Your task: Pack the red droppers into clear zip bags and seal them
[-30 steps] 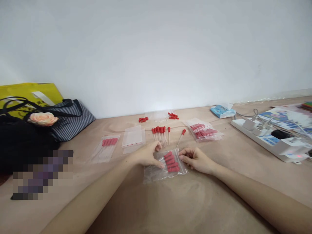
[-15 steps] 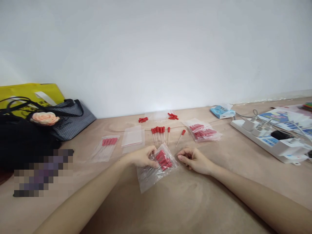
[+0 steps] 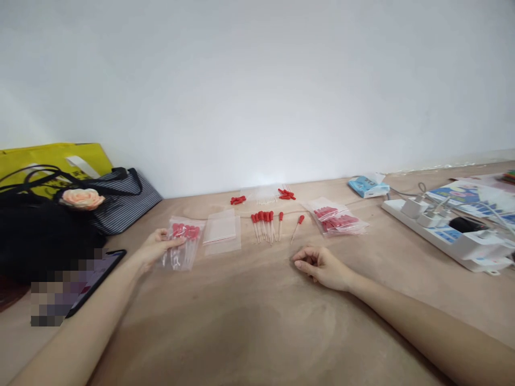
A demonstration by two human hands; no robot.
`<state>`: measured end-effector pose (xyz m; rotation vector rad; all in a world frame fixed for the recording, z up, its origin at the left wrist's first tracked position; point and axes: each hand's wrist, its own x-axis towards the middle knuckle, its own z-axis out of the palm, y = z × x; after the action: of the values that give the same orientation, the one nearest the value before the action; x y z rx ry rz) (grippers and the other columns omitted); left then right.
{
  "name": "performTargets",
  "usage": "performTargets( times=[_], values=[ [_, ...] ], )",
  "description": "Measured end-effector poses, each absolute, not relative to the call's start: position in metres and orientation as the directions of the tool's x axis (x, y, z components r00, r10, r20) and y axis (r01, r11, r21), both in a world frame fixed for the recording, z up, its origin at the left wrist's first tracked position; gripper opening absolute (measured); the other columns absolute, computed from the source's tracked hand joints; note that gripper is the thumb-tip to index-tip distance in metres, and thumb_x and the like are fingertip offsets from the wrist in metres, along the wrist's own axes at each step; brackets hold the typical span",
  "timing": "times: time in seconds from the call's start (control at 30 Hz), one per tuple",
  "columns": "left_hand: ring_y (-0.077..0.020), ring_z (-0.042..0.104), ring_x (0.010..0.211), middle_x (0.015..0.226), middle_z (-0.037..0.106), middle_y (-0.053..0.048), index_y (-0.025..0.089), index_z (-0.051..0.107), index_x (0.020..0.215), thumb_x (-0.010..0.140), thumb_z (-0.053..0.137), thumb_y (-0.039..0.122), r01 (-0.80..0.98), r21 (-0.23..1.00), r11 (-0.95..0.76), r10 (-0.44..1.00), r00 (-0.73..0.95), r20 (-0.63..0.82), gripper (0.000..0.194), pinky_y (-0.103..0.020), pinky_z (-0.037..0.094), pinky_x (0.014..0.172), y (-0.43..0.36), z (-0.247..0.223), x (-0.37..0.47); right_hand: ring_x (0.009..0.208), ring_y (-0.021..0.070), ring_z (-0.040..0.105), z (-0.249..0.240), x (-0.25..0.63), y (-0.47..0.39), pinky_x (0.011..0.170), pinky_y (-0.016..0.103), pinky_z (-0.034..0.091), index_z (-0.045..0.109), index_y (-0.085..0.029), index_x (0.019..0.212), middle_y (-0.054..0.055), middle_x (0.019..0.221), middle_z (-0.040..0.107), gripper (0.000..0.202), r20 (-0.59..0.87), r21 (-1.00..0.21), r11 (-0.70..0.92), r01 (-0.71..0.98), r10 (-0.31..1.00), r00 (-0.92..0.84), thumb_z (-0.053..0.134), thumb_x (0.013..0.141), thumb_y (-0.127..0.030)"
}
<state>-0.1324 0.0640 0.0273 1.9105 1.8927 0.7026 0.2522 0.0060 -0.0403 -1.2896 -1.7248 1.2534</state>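
At the left, my left hand (image 3: 155,247) has its thumb and fingers on a clear bag of red-topped droppers (image 3: 185,244), which lies over another such bag. My right hand (image 3: 319,268) rests on the table with curled fingers and nothing visible in them. Beyond it lies a single dropper (image 3: 296,229), and left of that a fanned group of droppers (image 3: 263,222). Flat empty bags (image 3: 221,230) sit between this group and the held bag. More filled bags (image 3: 338,220) are piled right of centre.
Loose red bulbs (image 3: 286,194) and clear tubes (image 3: 266,199) lie near the wall. A white power strip (image 3: 446,233), a tissue pack (image 3: 368,186) and printed sheets are at the right. Bags (image 3: 124,198) and a dark-edged device (image 3: 96,284) occupy the left.
My left hand has carried the filled bag from the centre to the left, onto the bag lying there. My right hand has hardly moved.
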Motion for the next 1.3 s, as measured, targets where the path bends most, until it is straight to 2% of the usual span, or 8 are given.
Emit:
performTargets(
  times=[0.23,0.43,0.57,0.83,0.97,1.1,1.23,1.3],
  values=[
    [-0.0333,0.049,0.095,0.082,0.051,-0.006,0.018,0.036,0.077,0.066,0.059,0.043,0.935,0.322,0.151,0.922,-0.251,0.296,0.036,-0.046,0.041,0.076,0.066,0.027,-0.13,0.043,0.006,0.042,-0.04,0.251,0.006,0.037,0.018,0.035,0.059,-0.017,0.08,-0.003,0.058,0.047,0.028,-0.051,-0.94,0.062,0.335,0.947,-0.316,0.057,0.07,-0.042],
    [-0.0236,0.048,0.102,0.106,0.052,-0.008,0.018,0.051,0.091,0.076,0.047,0.04,0.92,0.087,-0.382,0.91,0.358,0.21,0.027,-0.034,0.035,0.088,0.072,0.015,-0.091,0.043,0.0057,0.043,-0.041,0.252,0.006,0.037,0.019,0.036,0.058,-0.016,0.081,-0.003,0.061,0.046,0.026,-0.051,-0.94,0.064,0.335,0.945,-0.323,0.056,0.071,-0.04],
    [-0.0227,0.055,0.087,0.094,0.057,-0.008,0.017,0.055,0.084,0.082,0.038,0.033,0.897,0.017,-0.442,0.894,0.438,0.095,0.023,-0.033,0.039,0.08,0.082,0.011,-0.079,0.043,0.0053,0.042,-0.039,0.252,0.006,0.037,0.019,0.036,0.057,-0.016,0.08,-0.003,0.062,0.046,0.025,-0.041,-0.937,0.075,0.341,0.946,-0.322,0.056,0.071,-0.039],
    [-0.0225,0.057,0.07,0.068,0.06,-0.007,0.016,0.056,0.064,0.079,0.04,0.029,0.961,0.033,-0.275,0.957,0.27,0.104,0.025,-0.029,0.038,0.062,0.065,0.022,-0.051,0.047,0.0093,0.046,-0.039,0.249,0.008,0.041,0.021,0.04,0.056,-0.015,0.088,-0.002,0.06,0.049,0.022,-0.009,-0.91,0.096,0.402,0.968,-0.252,0.048,0.075,-0.033],
    [-0.0149,0.054,0.047,0.048,0.057,0.0,0.017,0.057,0.051,0.075,0.044,0.041,0.961,0.154,-0.229,0.971,0.238,-0.039,0.037,-0.021,0.033,0.045,0.028,0.017,-0.011,0.065,0.0134,0.054,-0.028,0.248,0.033,0.06,0.024,0.043,0.058,-0.015,0.079,0.005,0.076,0.057,0.012,0.26,-0.654,0.365,0.662,0.931,-0.257,0.047,0.075,-0.019],
    [-0.0137,0.053,0.048,0.049,0.058,0.0,0.016,0.059,0.057,0.08,0.036,0.051,0.875,0.403,-0.268,0.934,0.338,-0.114,0.048,-0.022,0.036,0.047,0.005,0.014,0.015,0.088,0.021,0.054,-0.016,0.241,0.074,0.074,0.028,0.04,0.055,-0.01,0.094,0.015,0.097,0.055,0.023,0.233,-0.418,0.165,0.893,0.97,-0.07,0.046,0.074,-0.012],
    [-0.0223,0.056,0.089,0.094,0.062,-0.008,0.016,0.058,0.1,0.073,0.052,0.052,0.73,0.328,-0.6,0.787,0.611,0.081,0.046,-0.033,0.043,0.079,0.01,0.018,-0.005,0.095,0.0265,0.054,-0.015,0.239,0.107,0.077,0.032,0.039,0.049,-0.007,0.106,0.021,0.102,0.054,0.032,0.114,-0.368,-0.066,0.928,0.987,0.115,0.045,0.076,-0.016],
    [-0.0277,0.037,0.118,0.128,0.043,-0.01,0.021,0.043,0.122,0.072,0.054,0.053,0.66,0.286,-0.694,0.698,0.715,0.043,0.061,-0.041,0.031,0.097,0.015,0.019,-0.024,0.095,0.028,0.054,-0.018,0.241,0.116,0.076,0.033,0.04,0.05,-0.005,0.105,0.022,0.099,0.056,0.033,0.093,-0.385,-0.088,0.919,0.987,0.134,0.047,0.075,-0.016]
  ],
)
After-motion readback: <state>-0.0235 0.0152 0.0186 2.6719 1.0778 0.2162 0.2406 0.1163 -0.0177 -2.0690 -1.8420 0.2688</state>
